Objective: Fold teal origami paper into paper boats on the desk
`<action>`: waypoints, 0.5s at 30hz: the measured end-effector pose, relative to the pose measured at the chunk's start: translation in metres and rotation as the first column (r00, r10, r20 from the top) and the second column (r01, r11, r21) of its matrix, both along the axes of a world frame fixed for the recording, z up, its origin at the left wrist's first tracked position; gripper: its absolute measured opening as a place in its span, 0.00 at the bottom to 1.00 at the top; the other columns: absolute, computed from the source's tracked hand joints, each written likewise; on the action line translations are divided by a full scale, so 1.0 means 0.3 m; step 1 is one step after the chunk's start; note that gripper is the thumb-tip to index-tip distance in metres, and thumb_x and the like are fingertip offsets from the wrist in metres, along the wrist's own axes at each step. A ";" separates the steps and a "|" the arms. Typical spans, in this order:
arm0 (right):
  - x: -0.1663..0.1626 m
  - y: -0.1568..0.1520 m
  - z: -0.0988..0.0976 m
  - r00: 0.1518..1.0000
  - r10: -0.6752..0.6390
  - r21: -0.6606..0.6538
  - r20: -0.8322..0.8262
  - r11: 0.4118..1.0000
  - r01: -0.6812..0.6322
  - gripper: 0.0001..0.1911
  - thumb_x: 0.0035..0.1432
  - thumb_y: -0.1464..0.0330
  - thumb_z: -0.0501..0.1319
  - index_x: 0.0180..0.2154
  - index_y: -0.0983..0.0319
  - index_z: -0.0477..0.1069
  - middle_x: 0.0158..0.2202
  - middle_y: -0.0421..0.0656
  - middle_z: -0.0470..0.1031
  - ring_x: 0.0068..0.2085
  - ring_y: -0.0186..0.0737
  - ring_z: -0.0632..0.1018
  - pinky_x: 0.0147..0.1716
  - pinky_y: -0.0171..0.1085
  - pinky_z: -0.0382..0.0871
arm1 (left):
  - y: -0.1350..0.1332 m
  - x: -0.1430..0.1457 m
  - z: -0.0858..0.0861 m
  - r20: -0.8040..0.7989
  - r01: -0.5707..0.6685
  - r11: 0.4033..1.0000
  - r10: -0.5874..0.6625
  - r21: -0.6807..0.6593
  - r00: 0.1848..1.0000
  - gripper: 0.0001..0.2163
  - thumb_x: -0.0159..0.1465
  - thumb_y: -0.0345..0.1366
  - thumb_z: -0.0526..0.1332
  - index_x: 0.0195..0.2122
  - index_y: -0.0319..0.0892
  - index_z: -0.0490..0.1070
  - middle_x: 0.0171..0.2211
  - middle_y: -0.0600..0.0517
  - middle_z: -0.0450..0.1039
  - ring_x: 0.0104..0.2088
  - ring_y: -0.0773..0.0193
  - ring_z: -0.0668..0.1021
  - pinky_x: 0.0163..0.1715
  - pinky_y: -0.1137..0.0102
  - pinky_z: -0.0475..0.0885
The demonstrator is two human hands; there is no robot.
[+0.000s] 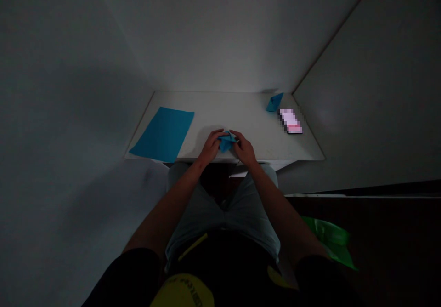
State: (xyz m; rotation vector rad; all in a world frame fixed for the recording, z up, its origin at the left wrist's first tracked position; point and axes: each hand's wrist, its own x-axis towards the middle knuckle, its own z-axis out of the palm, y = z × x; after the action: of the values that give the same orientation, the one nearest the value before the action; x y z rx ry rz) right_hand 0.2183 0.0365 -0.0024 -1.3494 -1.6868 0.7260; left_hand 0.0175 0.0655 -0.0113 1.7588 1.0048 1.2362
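Both my hands meet at the near middle of a small white table [241, 109]. Between them is a small folded piece of blue paper [226, 140]. My left hand [211, 147] pinches its left side with curled fingers. My right hand [244, 147] grips its right side, fingers bent over the top edge. The folded paper sits just above the tabletop near the front edge.
A flat blue paper sheet [162, 133] lies at the table's left. A finished blue paper fold [274, 102] stands at the far right corner, beside a lit phone [290, 121]. Walls close in on three sides. A green bag [330, 240] lies on the dark floor at right.
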 end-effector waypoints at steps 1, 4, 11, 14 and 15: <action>0.003 0.007 -0.007 0.999 0.007 -0.019 -0.051 1.000 -0.008 0.24 0.68 0.64 0.58 0.64 0.54 0.73 0.44 0.41 0.82 0.29 0.37 0.75 0.34 0.38 0.72 | 0.005 -0.006 0.000 0.031 -0.010 0.999 0.011 -0.047 0.999 0.17 0.69 0.33 0.56 0.52 0.45 0.82 0.64 0.44 0.74 0.67 0.53 0.73 0.70 0.55 0.68; 0.013 0.028 -0.034 0.973 0.014 -0.025 -0.231 0.999 -0.020 0.17 0.67 0.61 0.59 0.54 0.56 0.76 0.45 0.42 0.81 0.29 0.36 0.76 0.29 0.37 0.72 | 0.014 -0.016 -0.003 0.163 0.020 0.982 0.012 -0.189 0.987 0.15 0.71 0.39 0.56 0.47 0.44 0.82 0.66 0.44 0.74 0.65 0.49 0.75 0.63 0.54 0.75; 0.030 0.031 -0.046 0.944 -0.063 -0.032 -0.323 0.998 0.056 0.12 0.62 0.59 0.64 0.44 0.57 0.77 0.36 0.40 0.81 0.28 0.36 0.76 0.28 0.36 0.70 | -0.001 0.010 -0.016 0.222 0.056 0.956 0.010 -0.287 0.975 0.30 0.57 0.50 0.78 0.57 0.45 0.73 0.66 0.40 0.73 0.53 0.53 0.82 0.52 0.59 0.81; 0.032 0.027 -0.043 0.937 -0.077 -0.047 -0.340 0.997 0.064 0.12 0.62 0.57 0.65 0.44 0.56 0.77 0.33 0.39 0.80 0.28 0.37 0.76 0.29 0.37 0.72 | -0.003 0.018 -0.024 0.222 0.032 0.950 0.041 -0.312 0.974 0.39 0.53 0.46 0.80 0.63 0.45 0.67 0.63 0.39 0.74 0.49 0.54 0.84 0.48 0.59 0.83; 0.032 0.027 -0.042 0.934 -0.077 -0.048 -0.349 0.997 0.064 0.12 0.62 0.57 0.65 0.43 0.56 0.76 0.34 0.40 0.81 0.29 0.38 0.77 0.30 0.37 0.73 | 0.000 0.018 -0.026 0.206 0.029 0.947 0.040 -0.320 0.978 0.38 0.54 0.46 0.79 0.63 0.44 0.68 0.61 0.39 0.75 0.48 0.54 0.84 0.48 0.58 0.83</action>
State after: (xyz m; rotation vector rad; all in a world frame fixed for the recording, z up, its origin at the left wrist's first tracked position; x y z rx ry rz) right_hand 0.2280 0.0447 -0.0151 -1.2143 -1.3407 0.9008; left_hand 0.0228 0.0653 -0.0192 1.3446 1.0215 1.1588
